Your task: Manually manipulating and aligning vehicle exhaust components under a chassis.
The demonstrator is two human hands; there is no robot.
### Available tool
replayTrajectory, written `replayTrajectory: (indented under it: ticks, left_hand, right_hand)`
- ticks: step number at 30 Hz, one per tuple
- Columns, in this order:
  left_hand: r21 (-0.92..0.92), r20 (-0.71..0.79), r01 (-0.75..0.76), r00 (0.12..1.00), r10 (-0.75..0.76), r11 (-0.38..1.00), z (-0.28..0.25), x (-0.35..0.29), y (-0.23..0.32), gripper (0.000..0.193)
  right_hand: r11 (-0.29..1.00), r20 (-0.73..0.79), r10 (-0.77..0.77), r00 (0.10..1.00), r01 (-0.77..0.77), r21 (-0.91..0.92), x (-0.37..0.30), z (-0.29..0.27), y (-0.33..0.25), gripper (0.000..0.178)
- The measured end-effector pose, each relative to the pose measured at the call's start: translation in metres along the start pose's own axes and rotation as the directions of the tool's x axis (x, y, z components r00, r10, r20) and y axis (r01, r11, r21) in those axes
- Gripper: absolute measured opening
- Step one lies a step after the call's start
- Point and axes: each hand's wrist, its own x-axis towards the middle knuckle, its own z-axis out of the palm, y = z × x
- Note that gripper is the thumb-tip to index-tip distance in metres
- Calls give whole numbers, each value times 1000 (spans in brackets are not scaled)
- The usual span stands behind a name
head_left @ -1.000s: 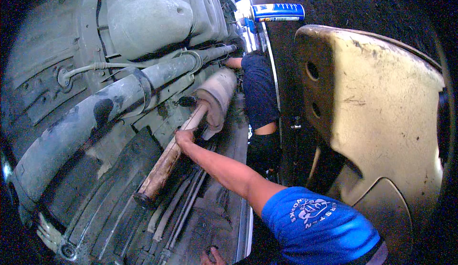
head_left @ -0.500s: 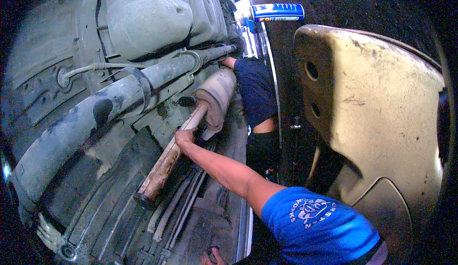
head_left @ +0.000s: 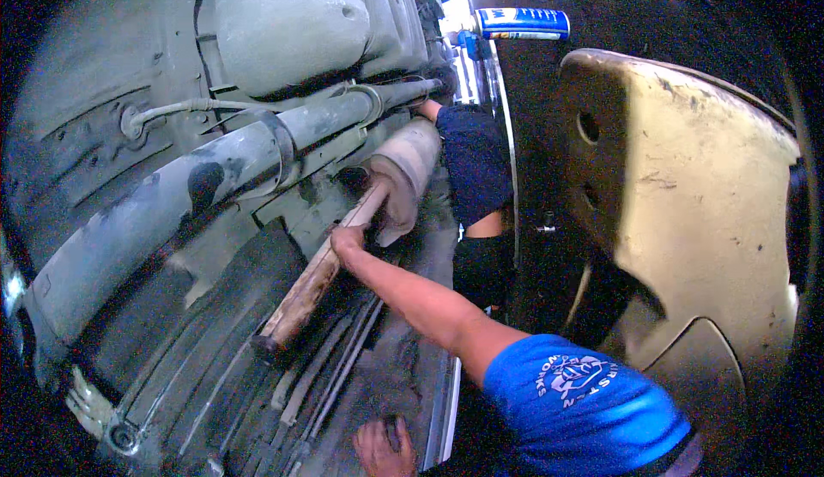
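Note:
My right hand (head_left: 348, 241) is closed around a rusty, pale exhaust pipe (head_left: 309, 292) under the vehicle, my arm in a blue sleeve reaching in from the lower right. A dark flange forms the pipe's near end (head_left: 263, 344). Its far end joins an oval muffler (head_left: 408, 164). At the lower edge my left hand (head_left: 384, 449) is raised, fingers apart, touching nothing that I can see. Beyond the muffler stands another person in a dark shirt (head_left: 475, 168), one hand (head_left: 430, 109) near its far end; what that hand touches is hidden.
A thick grey tube (head_left: 159, 206) runs diagonally along the underbody, below a rounded grey tank (head_left: 292, 35). Thin lines (head_left: 348, 365) run beneath the exhaust pipe. At the right stands a large pale yellow metal part (head_left: 704, 194). A blue-and-white spray can (head_left: 522, 24) lies sideways at the top.
The view has shifted, so the underbody appears farther right. My left hand has come up farther into the picture. My right hand keeps its hold on the exhaust pipe.

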Motion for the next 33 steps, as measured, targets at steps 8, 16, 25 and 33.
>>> replayTrajectory:
  ticks: [8, 16, 25, 33]
  left_hand:
    - [469, -153, -276, 910, 385, 839, -69, 212, 51, 49]
    - [762, 8, -21, 1000, 24, 647, -19, 327, -3, 47]
    - [729, -33, -148, 968, 250, 669, 10, 354, -2, 18]
    - [725, 61, -179, 978, 197, 665, -6, 343, 31, 29]
  right_hand:
    - [7, 553, -402, 730, 606, -795, 18, 63, 44, 20]
    - [978, -45, 131, 990, -136, -158, 59, 78, 68, 102]
    - [733, 373, 120, 920, -336, 592, 17, -16, 13, 64]
    - [861, 55, 153, 987, -160, 483, 32, -17, 11, 63]
